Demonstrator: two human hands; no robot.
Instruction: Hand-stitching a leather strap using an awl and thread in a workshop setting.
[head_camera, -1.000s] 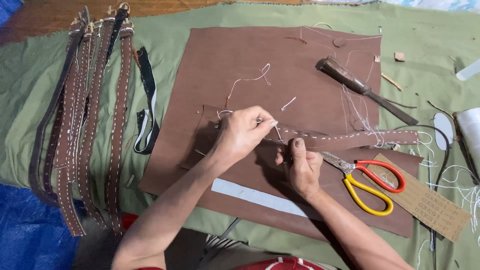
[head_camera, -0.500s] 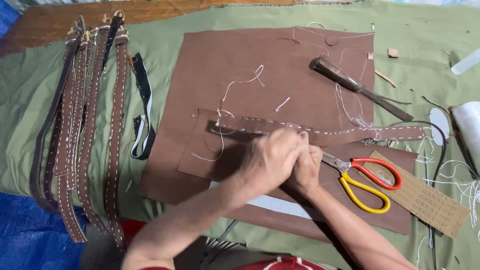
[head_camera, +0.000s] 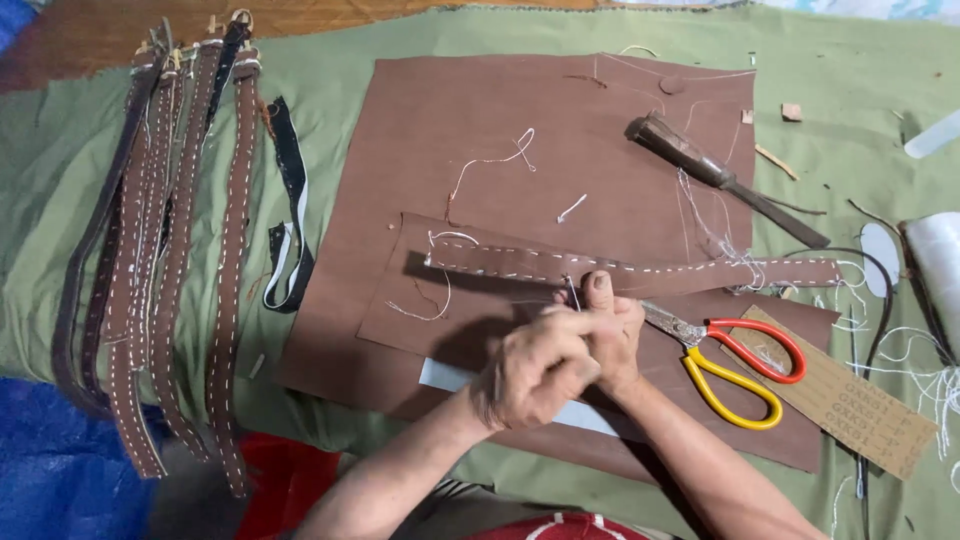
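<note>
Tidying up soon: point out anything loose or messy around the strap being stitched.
Loose thread ends lie across the brown leather sheet, and a tangle of thread sits by the strap. Nothing looks damaged.

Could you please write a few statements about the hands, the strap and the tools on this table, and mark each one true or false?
1. Both hands meet at the stitched brown strap in the middle of the brown sheet. True: the left hand and right hand press together at its lower edge.
2. The scissors have blue handles. False: one handle is red, the other yellow.
3. The scissors lie right of the hands, not held. True.
4. The finished straps lie on the right side of the table. False: they lie in a row on the left, on the green cloth.
5. The wooden-handled tool is in the right hand. False: it lies apart, above the strap.
</note>
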